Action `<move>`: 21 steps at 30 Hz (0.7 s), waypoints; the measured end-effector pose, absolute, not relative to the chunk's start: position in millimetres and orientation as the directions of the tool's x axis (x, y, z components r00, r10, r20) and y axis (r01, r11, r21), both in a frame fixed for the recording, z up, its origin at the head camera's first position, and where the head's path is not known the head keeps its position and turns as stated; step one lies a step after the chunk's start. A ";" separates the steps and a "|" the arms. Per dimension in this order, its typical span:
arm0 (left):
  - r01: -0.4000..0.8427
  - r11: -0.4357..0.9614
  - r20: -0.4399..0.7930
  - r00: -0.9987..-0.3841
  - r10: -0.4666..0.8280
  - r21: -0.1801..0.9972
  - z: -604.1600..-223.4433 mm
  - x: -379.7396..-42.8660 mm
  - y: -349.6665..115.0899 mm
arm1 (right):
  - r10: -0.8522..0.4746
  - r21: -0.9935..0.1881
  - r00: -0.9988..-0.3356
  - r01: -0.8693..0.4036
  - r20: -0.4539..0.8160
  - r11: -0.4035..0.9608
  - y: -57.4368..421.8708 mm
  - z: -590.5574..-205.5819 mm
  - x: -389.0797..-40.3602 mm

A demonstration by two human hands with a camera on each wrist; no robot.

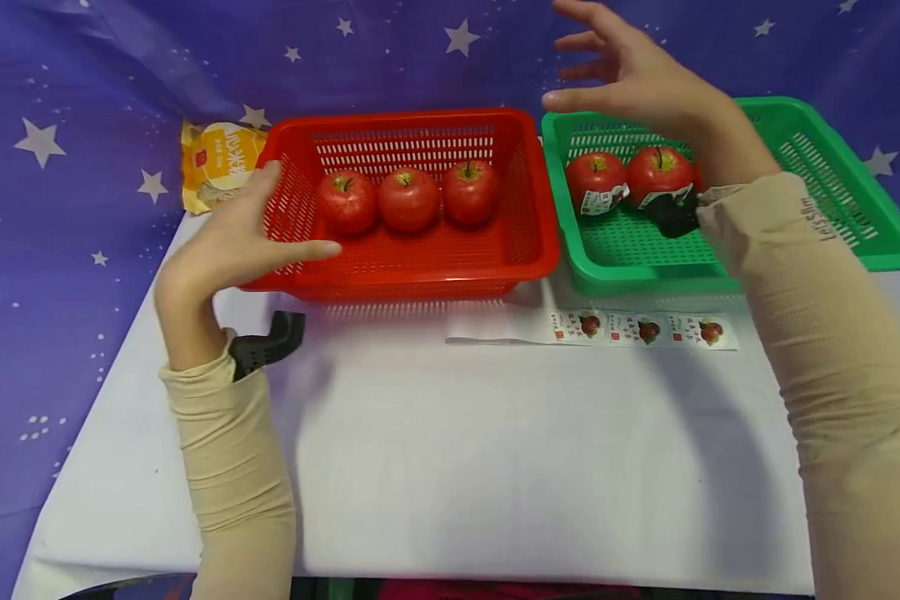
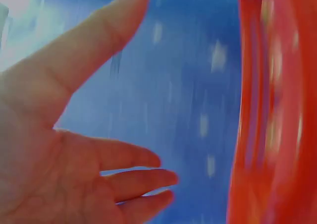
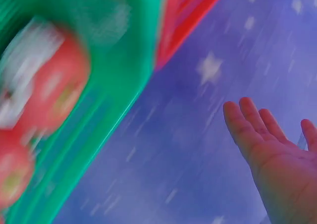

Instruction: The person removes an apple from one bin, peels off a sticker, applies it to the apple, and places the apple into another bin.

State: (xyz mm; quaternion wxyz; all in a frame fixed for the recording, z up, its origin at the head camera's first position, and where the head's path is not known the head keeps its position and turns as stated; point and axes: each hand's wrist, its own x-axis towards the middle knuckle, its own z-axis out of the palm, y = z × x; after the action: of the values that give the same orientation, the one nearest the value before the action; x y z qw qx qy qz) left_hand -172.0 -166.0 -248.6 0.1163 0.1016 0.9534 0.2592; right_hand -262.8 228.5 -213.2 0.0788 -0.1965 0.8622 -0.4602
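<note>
My left hand (image 1: 228,242) hovers at the left end of the red basket (image 1: 412,271), fingers spread and nothing held. In the left wrist view its palm (image 2: 64,179) faces the basket's red wall. Three red apples (image 1: 409,200) sit in a row inside that basket. My right hand (image 1: 637,79) is raised above the back left of the green basket (image 1: 645,279), with fingers extended and holding nothing. Apples with white labels, among them one apple (image 1: 597,179) at the left, lie in the green basket; my right forearm hides part of its inside.
A strip of round apple stickers (image 1: 648,330) lies on the white tablecloth (image 1: 495,467) before the green basket. A yellow packet (image 1: 221,162) stands behind my left hand. Blue cloth with stars (image 1: 390,50) hangs at the back.
</note>
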 end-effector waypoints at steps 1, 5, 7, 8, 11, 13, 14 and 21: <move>0.099 0.850 -0.186 -0.957 0.224 0.517 -249.0 -173.5 -180.6 | -0.440 -0.820 -0.897 -0.277 0.035 0.501 214.2 -212.8 -263.6; 0.012 0.839 -0.285 -0.938 0.198 0.544 -261.9 -183.7 -211.8 | -0.533 -0.784 -0.846 -0.335 0.006 0.523 165.1 -215.7 -269.8; -0.004 0.828 -0.329 -0.919 0.219 0.560 -267.9 -188.4 -215.0 | -0.565 -0.757 -0.825 -0.354 -0.024 0.549 141.4 -220.1 -276.1; -0.006 0.823 -0.340 -0.913 0.227 0.567 -269.8 -190.3 -215.3 | -0.581 -0.742 -0.813 -0.366 -0.039 0.561 129.7 -222.9 -279.3; 0.007 0.825 -0.346 -0.906 0.244 0.564 -270.7 -194.0 -213.1 | -0.622 -0.719 -0.777 -0.377 -0.098 0.584 94.8 -232.9 -287.7; 0.027 0.827 -0.339 -0.905 0.259 0.561 -269.1 -195.0 -211.4 | -0.659 -0.727 -0.741 -0.383 -0.127 0.570 72.3 -239.5 -292.1; 0.037 0.828 -0.334 -0.904 0.266 0.560 -268.5 -195.1 -210.7 | -0.675 -0.734 -0.725 -0.384 -0.137 0.561 61.3 -242.7 -293.4; 0.054 0.828 -0.321 -0.907 0.275 0.558 -268.0 -190.1 -210.2 | -0.604 -0.478 -0.714 -0.418 -0.353 0.773 -2.1 -266.4 -296.3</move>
State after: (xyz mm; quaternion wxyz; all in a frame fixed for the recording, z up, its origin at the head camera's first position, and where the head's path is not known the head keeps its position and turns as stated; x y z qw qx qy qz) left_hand -190.1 -210.2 -268.0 0.1976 0.0877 0.9355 0.2796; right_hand -296.3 -2.1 -266.4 0.2519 -0.2816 0.9072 -0.1851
